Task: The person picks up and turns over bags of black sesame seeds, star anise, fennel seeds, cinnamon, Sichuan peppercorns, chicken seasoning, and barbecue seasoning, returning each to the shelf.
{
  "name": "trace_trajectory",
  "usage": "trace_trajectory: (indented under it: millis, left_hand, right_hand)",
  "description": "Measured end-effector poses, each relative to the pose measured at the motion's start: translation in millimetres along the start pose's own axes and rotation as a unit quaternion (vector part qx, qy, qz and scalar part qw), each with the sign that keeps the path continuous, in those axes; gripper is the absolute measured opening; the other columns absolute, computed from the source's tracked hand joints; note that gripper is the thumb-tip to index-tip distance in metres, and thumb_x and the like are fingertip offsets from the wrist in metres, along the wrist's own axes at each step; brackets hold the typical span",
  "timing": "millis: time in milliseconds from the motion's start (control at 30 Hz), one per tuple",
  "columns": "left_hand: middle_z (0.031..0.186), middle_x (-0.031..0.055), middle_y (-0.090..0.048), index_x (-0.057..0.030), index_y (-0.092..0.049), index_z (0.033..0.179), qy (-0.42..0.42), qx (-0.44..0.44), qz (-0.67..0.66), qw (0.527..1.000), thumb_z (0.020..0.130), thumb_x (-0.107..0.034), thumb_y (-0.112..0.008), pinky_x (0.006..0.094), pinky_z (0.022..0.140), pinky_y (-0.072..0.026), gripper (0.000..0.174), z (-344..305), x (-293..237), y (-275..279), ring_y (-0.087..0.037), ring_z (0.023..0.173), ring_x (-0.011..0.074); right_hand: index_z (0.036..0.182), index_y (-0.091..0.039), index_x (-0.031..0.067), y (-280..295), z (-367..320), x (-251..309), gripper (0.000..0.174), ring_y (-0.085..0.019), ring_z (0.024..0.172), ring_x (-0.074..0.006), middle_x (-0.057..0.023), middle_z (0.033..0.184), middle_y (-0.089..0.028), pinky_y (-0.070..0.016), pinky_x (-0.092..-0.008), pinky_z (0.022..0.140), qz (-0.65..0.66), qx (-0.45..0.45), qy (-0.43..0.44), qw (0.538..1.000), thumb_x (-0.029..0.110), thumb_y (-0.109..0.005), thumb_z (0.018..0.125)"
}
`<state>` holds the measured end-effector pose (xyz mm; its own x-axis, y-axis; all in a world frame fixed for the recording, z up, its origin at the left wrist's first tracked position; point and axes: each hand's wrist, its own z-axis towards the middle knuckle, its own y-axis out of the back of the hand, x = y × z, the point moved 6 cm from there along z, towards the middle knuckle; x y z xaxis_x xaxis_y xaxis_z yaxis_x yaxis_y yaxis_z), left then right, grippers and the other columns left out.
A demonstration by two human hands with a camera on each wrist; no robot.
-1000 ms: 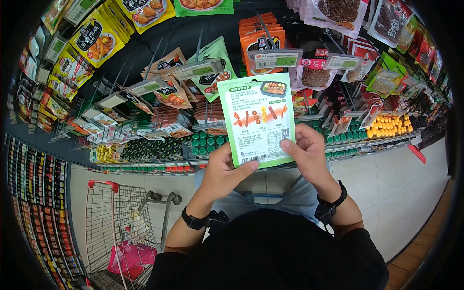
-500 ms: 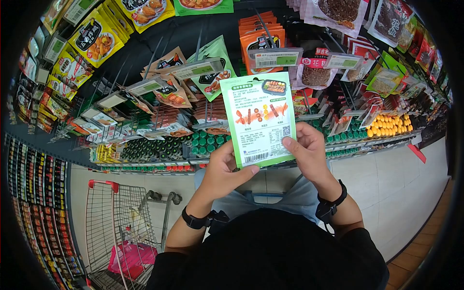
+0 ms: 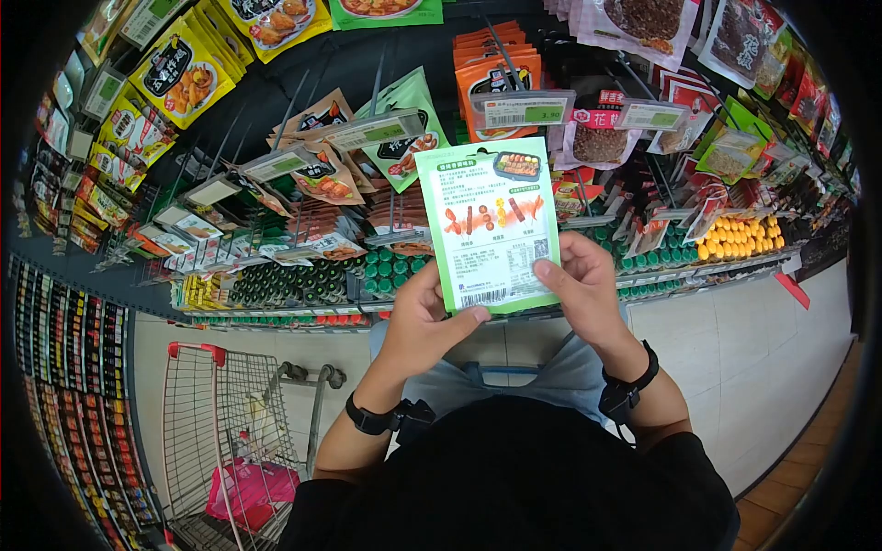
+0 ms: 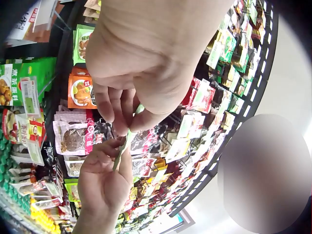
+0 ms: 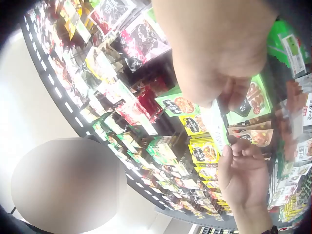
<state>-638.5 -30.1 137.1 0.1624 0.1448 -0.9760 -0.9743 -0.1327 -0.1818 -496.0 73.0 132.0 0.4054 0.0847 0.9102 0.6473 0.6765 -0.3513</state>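
Note:
A flat green-and-white seasoning packet [image 3: 491,230] is held up between both hands, its printed back with a barcode facing the head camera. My left hand [image 3: 427,321] pinches the lower left corner, thumb across the front and fingers behind. At the lower right edge, my right hand [image 3: 588,289] pinches it, thumb close to the small square code. The left wrist view catches the packet [image 4: 123,148] edge-on between the fingers of both hands. In the right wrist view the packet [image 5: 214,127] is seen at a slant and partly washed out by glare.
Racks of hanging packets, such as the orange packets [image 3: 496,78] and yellow packets [image 3: 184,69], stand in front. Price tags [image 3: 528,112] stick out on hooks. Below are green-capped bottles [image 3: 395,271]. A wire shopping cart [image 3: 197,404] with a pink bag [image 3: 253,491] is at lower left.
The packet has shifted and tilted very slightly in the hands. Both hands keep their hold, and the shelves and cart look the same.

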Motion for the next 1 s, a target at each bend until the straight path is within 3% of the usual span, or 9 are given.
trace_trajectory:
  millis: [167, 233, 333, 700, 1000]
  left_hand:
    - [0.108, 0.0108, -0.061, 0.0051, -0.044, 0.122, 0.004, -0.049, -0.008, 0.999, 0.08, 0.008, -0.06, 0.025, 0.077, -0.0494, 0.045, 4.1, -0.9, 4.7, -0.06, 0.092, 0.0122]
    - [0.108, 0.0109, -0.061, 0.0053, -0.043, 0.122, 0.0, -0.051, -0.008, 0.999, 0.08, 0.008, -0.06, 0.0251, 0.077, -0.0495, 0.045, 4.0, -0.5, 6.6, -0.06, 0.092, 0.0122]
    - [0.108, 0.0109, -0.061, 0.0055, -0.043, 0.122, 0.0, -0.056, -0.012, 0.998, 0.079, 0.008, -0.06, 0.0251, 0.077, -0.0495, 0.046, 3.6, -0.7, 6.7, -0.06, 0.093, 0.0123]
    - [0.113, 0.0109, -0.058, 0.0052, -0.041, 0.124, -0.002, -0.048, -0.018, 0.999, 0.079, 0.007, -0.062, 0.0256, 0.08, -0.0486, 0.049, 2.5, -1.3, 4.9, -0.057, 0.1, 0.0126]
    - [0.112, 0.01, -0.059, 0.0044, -0.043, 0.123, -0.031, -0.064, -0.023, 0.997, 0.086, 0.001, -0.056, 0.0254, 0.082, -0.048, 0.039, 2.2, -0.1, 6.0, -0.056, 0.102, 0.012]
  right_hand:
    - [0.111, -0.05, -0.0049, -1.7, -0.8, -2.8, 0.028, -0.06, 0.093, -0.0125, -0.0135, 0.105, -0.062, -0.0491, -0.0252, 0.08, 0.021, 0.013, 0.0, 1.0, -0.003, -0.06, 0.084]
    - [0.121, -0.043, -0.0044, -8.6, -2.3, 3.3, 0.044, -0.057, 0.103, -0.0148, -0.0145, 0.114, -0.058, -0.0467, -0.0273, 0.086, 0.043, 0.028, 0.018, 0.999, -0.008, -0.06, 0.08]
    - [0.126, -0.038, -0.004, -7.7, -2.8, 0.8, 0.054, -0.054, 0.108, -0.0163, -0.0149, 0.118, -0.055, -0.0443, -0.0289, 0.091, 0.036, 0.052, 0.023, 0.998, -0.012, -0.06, 0.077]
    - [0.124, -0.039, -0.0033, -5.1, -2.9, -1.7, 0.053, -0.054, 0.108, -0.0164, -0.014, 0.116, -0.056, -0.0438, -0.0282, 0.09, 0.035, 0.035, 0.01, 0.999, -0.013, -0.058, 0.076]
    - [0.124, -0.04, -0.0028, -5.0, -3.5, -1.9, 0.052, -0.055, 0.107, -0.0161, -0.014, 0.116, -0.056, -0.0444, -0.0276, 0.089, 0.029, 0.04, 0.012, 0.999, -0.013, -0.059, 0.077]
